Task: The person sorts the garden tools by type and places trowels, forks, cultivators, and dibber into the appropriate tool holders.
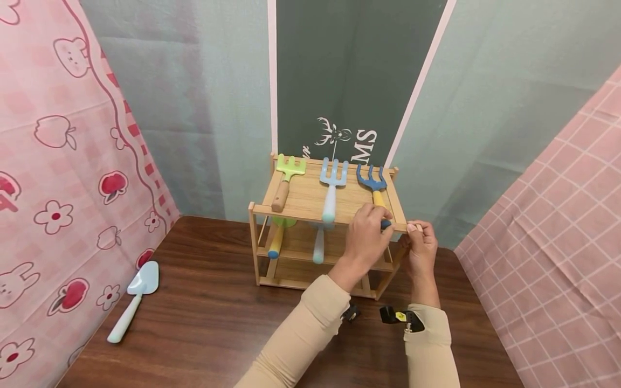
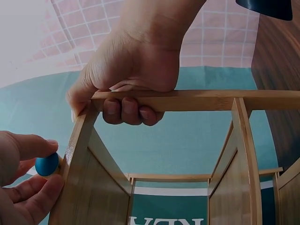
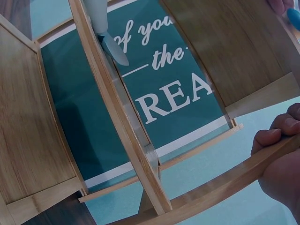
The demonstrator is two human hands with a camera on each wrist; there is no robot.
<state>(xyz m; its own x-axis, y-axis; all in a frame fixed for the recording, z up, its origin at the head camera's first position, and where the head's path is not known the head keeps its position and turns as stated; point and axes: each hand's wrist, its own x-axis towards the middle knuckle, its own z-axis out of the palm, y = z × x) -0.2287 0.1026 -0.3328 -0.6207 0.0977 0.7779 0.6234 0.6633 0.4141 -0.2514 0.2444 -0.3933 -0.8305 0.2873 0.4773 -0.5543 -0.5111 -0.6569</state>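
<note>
My left hand (image 1: 365, 234) is at the front right of a small wooden shelf (image 1: 308, 202). It pinches the blue end of the yellow handle of a hand rake (image 1: 376, 185) with blue tines, which lies on the top tier. In the left wrist view, thumb and fingers are around that blue handle end (image 2: 46, 165). My right hand (image 1: 423, 245) grips the shelf's right front corner, its fingers curled round the wooden post (image 3: 225, 180). Also on the top tier lie a light blue hand fork (image 1: 332, 183) and a green hand rake (image 1: 289, 171) with a wooden handle.
The middle tier holds a tool with a yellow handle (image 1: 276, 241) and one with a pale blue handle (image 1: 318, 247), their heads mostly hidden. A light blue trowel (image 1: 145, 280) lies at the left of the brown table (image 1: 208, 323). Curtains (image 1: 218, 97) stand behind and on both sides.
</note>
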